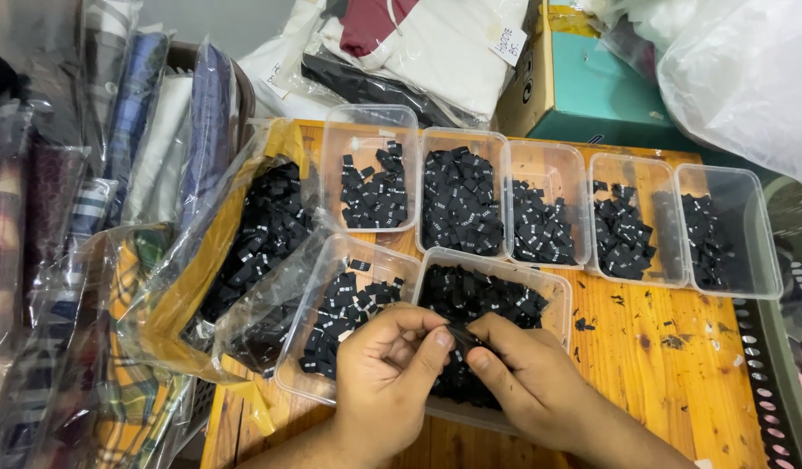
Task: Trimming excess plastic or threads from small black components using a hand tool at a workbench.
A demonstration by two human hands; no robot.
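A small black woven fabric tag is pinched between both hands, just above the near clear plastic tub that is heaped w/ identical black tags. The left hand has thumb & forefinger pressed together on one end; the right hand has its fingers closed on the other end.

Handling, as judged: the tag is very light, soft & floppy, probably a bit slick; it is not fragile but is easily dropped or picked up in twos. It is best taken at the ends or edges w/ fingertips only, light pressure.

Surface: an orange-brown wooden desk, worn, w/ dark flecks & stray tags scattered on it. A second near tub, on the left, is part-filled. Five more clear tubs are lined up in a back row, each w/ black tags. An open clear plastic bag w/ yellow backing, also full of tags, is lying at left.

Room: cramped. Bagged folded garments are stacked at left, a teal cardboard box & more wrapped clothing behind, a grey perforated basket at right.
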